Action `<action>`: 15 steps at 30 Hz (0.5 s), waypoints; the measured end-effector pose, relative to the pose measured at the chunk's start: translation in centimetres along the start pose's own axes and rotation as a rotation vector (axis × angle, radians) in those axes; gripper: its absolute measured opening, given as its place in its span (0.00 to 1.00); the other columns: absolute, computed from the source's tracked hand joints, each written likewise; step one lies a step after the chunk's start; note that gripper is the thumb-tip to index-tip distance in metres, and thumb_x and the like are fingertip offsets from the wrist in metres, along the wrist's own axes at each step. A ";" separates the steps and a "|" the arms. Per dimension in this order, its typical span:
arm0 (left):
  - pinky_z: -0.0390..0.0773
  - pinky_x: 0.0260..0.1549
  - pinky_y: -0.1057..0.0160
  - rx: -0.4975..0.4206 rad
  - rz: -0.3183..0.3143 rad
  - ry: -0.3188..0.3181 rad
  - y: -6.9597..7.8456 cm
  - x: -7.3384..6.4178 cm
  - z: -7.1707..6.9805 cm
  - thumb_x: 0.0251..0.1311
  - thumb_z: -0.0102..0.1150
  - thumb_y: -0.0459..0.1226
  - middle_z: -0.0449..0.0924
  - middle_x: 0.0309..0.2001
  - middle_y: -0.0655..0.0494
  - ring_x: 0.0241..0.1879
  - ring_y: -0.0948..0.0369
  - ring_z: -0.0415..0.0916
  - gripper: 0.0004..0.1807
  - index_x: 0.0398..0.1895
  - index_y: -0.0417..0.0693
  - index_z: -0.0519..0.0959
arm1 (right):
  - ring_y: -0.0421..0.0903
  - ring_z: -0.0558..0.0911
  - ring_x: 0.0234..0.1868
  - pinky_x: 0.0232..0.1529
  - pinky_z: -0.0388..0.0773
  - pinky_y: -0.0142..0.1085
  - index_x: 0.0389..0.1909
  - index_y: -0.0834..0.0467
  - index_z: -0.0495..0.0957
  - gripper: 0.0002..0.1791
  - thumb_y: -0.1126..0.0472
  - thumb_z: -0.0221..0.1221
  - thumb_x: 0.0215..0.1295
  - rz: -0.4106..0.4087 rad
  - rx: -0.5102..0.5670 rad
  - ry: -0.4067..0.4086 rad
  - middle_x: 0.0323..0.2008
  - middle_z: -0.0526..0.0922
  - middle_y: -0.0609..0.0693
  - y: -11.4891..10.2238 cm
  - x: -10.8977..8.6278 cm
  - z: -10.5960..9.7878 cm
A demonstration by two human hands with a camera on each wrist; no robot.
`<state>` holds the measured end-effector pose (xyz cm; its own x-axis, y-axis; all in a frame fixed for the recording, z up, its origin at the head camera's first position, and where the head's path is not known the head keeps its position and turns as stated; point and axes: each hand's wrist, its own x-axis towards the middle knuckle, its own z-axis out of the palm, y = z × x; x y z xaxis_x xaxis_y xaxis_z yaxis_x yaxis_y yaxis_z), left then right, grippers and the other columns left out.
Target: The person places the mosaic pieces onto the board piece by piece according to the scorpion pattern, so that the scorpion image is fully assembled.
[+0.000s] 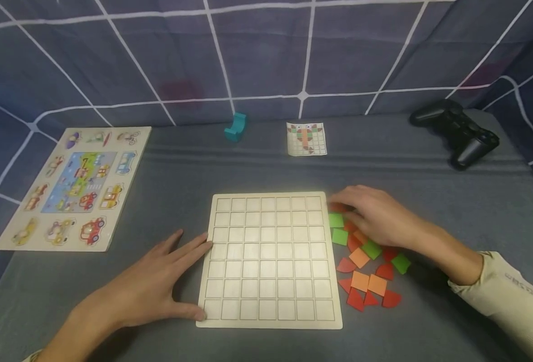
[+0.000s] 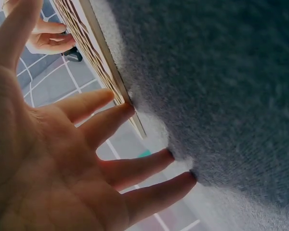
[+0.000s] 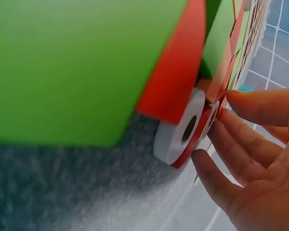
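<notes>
A pale wooden grid board (image 1: 268,259) lies flat in front of me in the head view. My left hand (image 1: 146,281) has its fingers spread, with thumb and two fingertips at the board's left edge; in the left wrist view other fingertips (image 2: 185,180) rest on the cloth. Beside the board's right edge lies a loose heap of flat pieces: green squares (image 1: 340,236), orange squares (image 1: 359,281) and red shapes (image 1: 391,299). Over its far end reaches my right hand (image 1: 375,213), fingertips among red pieces. The right wrist view shows a white ring-shaped piece (image 3: 167,142) near those extended fingers.
Behind the board lies a small paper card (image 1: 306,146) with a coloured grid picture. A teal curved block (image 1: 236,127) stands left of it. A picture puzzle board (image 1: 126,201) lies at the left, and a black game controller (image 1: 458,131) at the back right.
</notes>
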<state>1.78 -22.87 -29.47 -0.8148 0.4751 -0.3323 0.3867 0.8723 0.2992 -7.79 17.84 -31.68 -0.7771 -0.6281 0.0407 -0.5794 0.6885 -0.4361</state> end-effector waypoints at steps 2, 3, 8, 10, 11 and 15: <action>0.63 0.54 0.28 0.003 0.003 0.001 0.0 0.0 0.0 0.35 0.53 0.80 0.53 0.77 0.62 0.72 0.35 0.49 0.63 0.77 0.62 0.58 | 0.45 0.76 0.38 0.42 0.77 0.43 0.52 0.60 0.82 0.19 0.72 0.66 0.59 0.013 -0.014 -0.006 0.40 0.81 0.48 0.1 -0.1 -0.1; 0.63 0.54 0.28 0.005 0.005 0.002 -0.1 0.1 0.1 0.35 0.53 0.80 0.53 0.77 0.62 0.72 0.35 0.49 0.63 0.77 0.62 0.58 | 0.44 0.74 0.36 0.39 0.75 0.41 0.52 0.60 0.83 0.18 0.71 0.65 0.60 0.019 -0.023 -0.011 0.38 0.80 0.48 0.2 -0.1 -0.1; 0.63 0.54 0.28 0.025 0.021 0.005 -0.2 0.0 0.1 0.35 0.54 0.80 0.53 0.76 0.61 0.72 0.35 0.49 0.63 0.77 0.61 0.59 | 0.43 0.68 0.30 0.31 0.67 0.38 0.49 0.61 0.84 0.14 0.69 0.65 0.62 0.034 -0.026 -0.027 0.31 0.73 0.45 0.5 -0.1 -0.4; 0.63 0.54 0.28 0.030 0.027 0.003 -0.3 0.0 0.1 0.34 0.55 0.79 0.53 0.77 0.60 0.72 0.35 0.49 0.63 0.77 0.61 0.59 | 0.42 0.68 0.30 0.30 0.67 0.37 0.49 0.62 0.84 0.13 0.68 0.65 0.62 0.034 -0.022 -0.029 0.31 0.72 0.45 0.5 -0.1 -0.5; 0.63 0.54 0.28 0.031 0.029 0.001 -0.3 0.0 0.1 0.34 0.55 0.79 0.53 0.77 0.60 0.72 0.34 0.49 0.63 0.77 0.61 0.59 | 0.42 0.67 0.29 0.30 0.66 0.37 0.48 0.62 0.84 0.13 0.68 0.65 0.63 0.039 -0.022 -0.032 0.30 0.72 0.45 0.5 -0.1 -0.5; 0.63 0.54 0.28 0.031 0.035 -0.002 -0.4 0.0 0.2 0.33 0.56 0.79 0.52 0.77 0.60 0.72 0.34 0.48 0.64 0.77 0.61 0.58 | 0.43 0.67 0.30 0.30 0.66 0.37 0.49 0.63 0.84 0.13 0.68 0.64 0.63 0.049 -0.022 -0.040 0.31 0.73 0.46 0.5 -0.1 -0.6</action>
<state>1.68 -23.20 -29.75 -0.7997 0.5055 -0.3241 0.4281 0.8584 0.2826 -8.15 18.49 -31.39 -0.7946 -0.6069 -0.0166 -0.5463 0.7267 -0.4164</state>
